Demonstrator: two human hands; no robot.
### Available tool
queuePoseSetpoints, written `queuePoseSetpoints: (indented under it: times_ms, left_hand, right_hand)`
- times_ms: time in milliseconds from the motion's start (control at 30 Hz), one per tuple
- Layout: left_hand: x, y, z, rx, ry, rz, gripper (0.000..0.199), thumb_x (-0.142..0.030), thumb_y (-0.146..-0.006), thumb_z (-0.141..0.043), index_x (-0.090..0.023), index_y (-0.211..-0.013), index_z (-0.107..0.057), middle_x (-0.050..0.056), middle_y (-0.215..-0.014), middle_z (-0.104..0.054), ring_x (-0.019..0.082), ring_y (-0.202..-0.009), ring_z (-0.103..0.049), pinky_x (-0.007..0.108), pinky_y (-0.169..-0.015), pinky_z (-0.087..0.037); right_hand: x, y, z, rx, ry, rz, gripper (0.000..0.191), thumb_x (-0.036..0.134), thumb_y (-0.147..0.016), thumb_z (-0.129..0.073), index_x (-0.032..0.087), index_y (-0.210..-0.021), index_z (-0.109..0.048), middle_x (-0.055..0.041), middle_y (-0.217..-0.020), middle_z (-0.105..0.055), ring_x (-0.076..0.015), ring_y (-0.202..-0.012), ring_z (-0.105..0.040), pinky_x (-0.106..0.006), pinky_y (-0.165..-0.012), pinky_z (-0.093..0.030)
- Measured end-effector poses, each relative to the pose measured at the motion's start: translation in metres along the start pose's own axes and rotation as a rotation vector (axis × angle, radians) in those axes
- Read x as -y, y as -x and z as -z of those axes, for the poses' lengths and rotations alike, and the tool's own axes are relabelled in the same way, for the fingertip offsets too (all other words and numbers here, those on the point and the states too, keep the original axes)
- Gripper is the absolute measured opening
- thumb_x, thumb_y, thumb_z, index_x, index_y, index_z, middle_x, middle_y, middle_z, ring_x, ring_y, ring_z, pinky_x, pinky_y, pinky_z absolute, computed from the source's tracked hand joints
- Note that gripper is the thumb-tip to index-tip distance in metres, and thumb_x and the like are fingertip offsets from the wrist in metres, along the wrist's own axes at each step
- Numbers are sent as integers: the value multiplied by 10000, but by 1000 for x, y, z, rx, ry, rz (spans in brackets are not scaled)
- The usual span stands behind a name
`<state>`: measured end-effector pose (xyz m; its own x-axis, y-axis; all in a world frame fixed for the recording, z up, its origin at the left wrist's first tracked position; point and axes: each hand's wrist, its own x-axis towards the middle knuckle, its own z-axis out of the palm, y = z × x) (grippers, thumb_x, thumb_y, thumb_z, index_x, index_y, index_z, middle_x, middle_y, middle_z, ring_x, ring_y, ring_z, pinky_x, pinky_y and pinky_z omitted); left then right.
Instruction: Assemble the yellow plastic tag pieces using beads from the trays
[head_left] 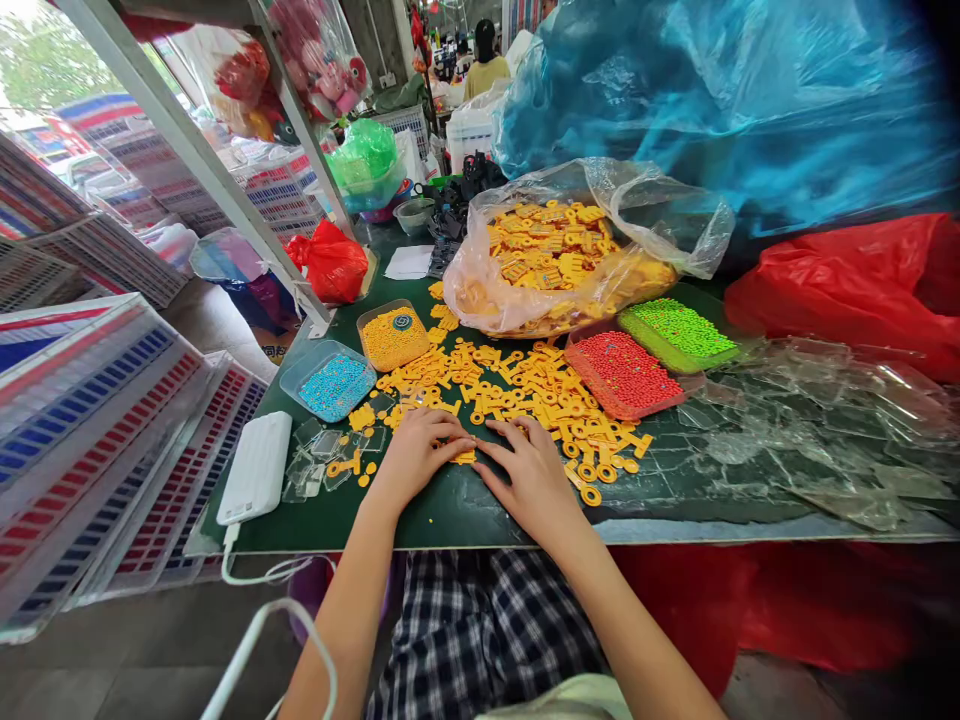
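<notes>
Head view: the fingers of the left hand (pixel 417 450) seem to pinch a small yellow piece (pixel 465 457) at the green surface (pixel 465 515); I can't tell if the right hand (pixel 534 478) grips it. It looks light, stiff, easiest held by its edges.

Between the forearms (pixel 361 565), the green tabletop (pixel 461 515) lies open; ahead, loose yellow pieces (pixel 525 397) and a plastic bag (pixel 701 240) block passage.

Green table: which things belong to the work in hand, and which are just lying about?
Probably in the work:
yellow piece between left hand and right hand; loose yellow parts; open clear bag.

Probably lying about:
power bank; small red bag; paper.
</notes>
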<state>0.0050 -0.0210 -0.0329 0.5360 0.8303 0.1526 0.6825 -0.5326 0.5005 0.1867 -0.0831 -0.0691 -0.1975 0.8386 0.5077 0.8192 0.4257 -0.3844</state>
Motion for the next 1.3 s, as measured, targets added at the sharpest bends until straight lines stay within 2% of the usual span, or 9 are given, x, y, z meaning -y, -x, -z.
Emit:
queuePoseSetpoints:
  times_ms: [267,367,533,833,900,1000,1133,1300]
  left_hand:
    - [10,6,-7,-52,46,6,148,-363,-899,-670,-320,-940,-805,34,-1063,-695,234,-994,-555,397,-929,-468]
    - [9,7,-6,-65,65,11,163,-366,-911,-653,-320,-963,-801,33,-1094,-691,240,-1017,-553,415,-957,-461]
    - [5,8,-3,-171,97,41,224,-372,-945,-594,-289,-1030,-784,46,-1074,-704,242,-1045,-579,435,-993,-449]
    - [2,9,-4,-16,4,17,204,-351,-935,-605,-338,-1046,-775,30,-1195,-674,254,-1125,-548,466,-1033,-422]
    - [2,9,-4,-22,7,18,229,-347,-949,-578,-330,-1081,-764,32,-1195,-675,252,-1123,-546,463,-1033,-421]
    - [3,8,-2,-96,20,19,298,-342,-984,-495,-277,-1136,-743,55,-1158,-693,246,-1086,-562,444,-1013,-432]
    - [5,7,-1,-205,2,-20,377,-401,-993,-436,-208,-1065,-752,90,-1056,-721,258,-1010,-598,432,-944,-459]
    - [9,4,-1,-224,-22,-69,378,-504,-948,-481,-245,-942,-756,69,-990,-738,271,-953,-625,433,-895,-451]
  right_hand:
    - [0,-1,2,-15,-19,17,185,295,-900,-639,210,-999,-771,-94,-1179,-694,-292,-1081,-509,-464,-921,-517]
    - [-1,0,1,-4,-28,8,195,305,-912,-623,228,-1015,-770,-85,-1193,-690,-290,-1091,-507,-469,-930,-513]
    - [0,0,2,27,-51,-21,204,313,-916,-615,255,-1040,-767,-82,-1210,-681,-282,-1103,-508,-474,-941,-504]
    - [0,0,3,57,-47,-36,196,305,-917,-609,279,-1028,-769,-75,-1214,-677,-282,-1102,-509,-486,-953,-505]
    - [0,0,3,60,-46,-31,196,303,-916,-612,276,-1032,-767,-75,-1217,-676,-281,-1110,-509,-481,-956,-503]
    - [2,-1,5,59,-44,-18,204,300,-920,-608,255,-1045,-762,-77,-1212,-679,-280,-1124,-506,-466,-972,-496]
    - [8,-6,14,37,-52,-43,209,285,-927,-599,246,-1069,-747,-64,-1185,-694,-252,-1130,-516,-428,-1000,-482]
    - [-2,-8,47,-21,-76,-87,228,306,-952,-561,232,-1089,-728,-53,-1110,-718,-226,-1066,-573,-391,-957,-495]
